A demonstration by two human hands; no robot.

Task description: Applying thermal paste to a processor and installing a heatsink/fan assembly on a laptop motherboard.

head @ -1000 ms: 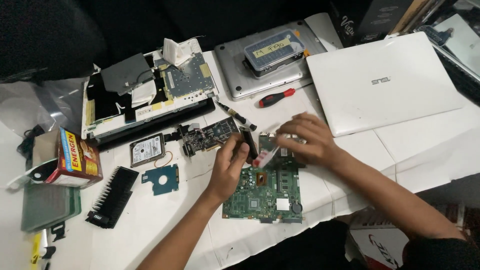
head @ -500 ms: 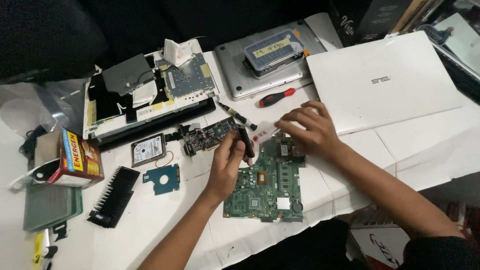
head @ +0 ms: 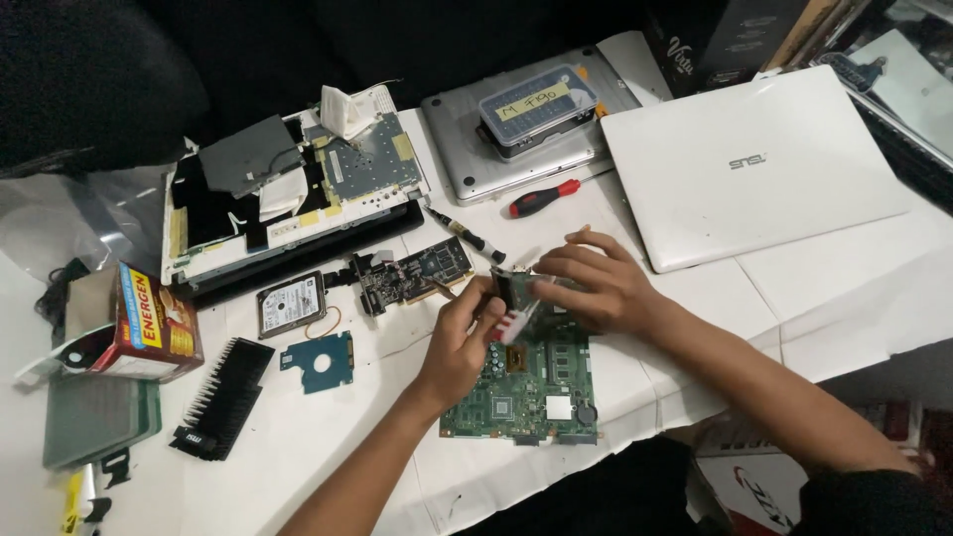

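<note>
My left hand (head: 459,342) is over the top edge of a green motherboard (head: 526,397) lying on the white table. Its fingers are closed around a thin dark tool (head: 444,289) that points up and left. My right hand (head: 596,286) pinches a small grey-green module (head: 514,288) just above the motherboard's top edge. The two hands' fingertips almost meet there. Below the module, a small white and red piece (head: 510,325) shows between the hands. What the module connects to is hidden by my fingers.
A dark expansion card (head: 417,271), hard drive (head: 291,303), small blue board (head: 320,362) and black heatsink (head: 223,399) lie to the left. Behind are an opened laptop (head: 288,199), a small screwdriver (head: 472,236), a red-handled screwdriver (head: 544,197), a silver laptop (head: 467,149) with bit case, and a white laptop (head: 754,164).
Both hands stayed over the motherboard's top edge. My right hand shifted slightly and now grips the small module closer to my left fingers. The motherboard has not moved.
</note>
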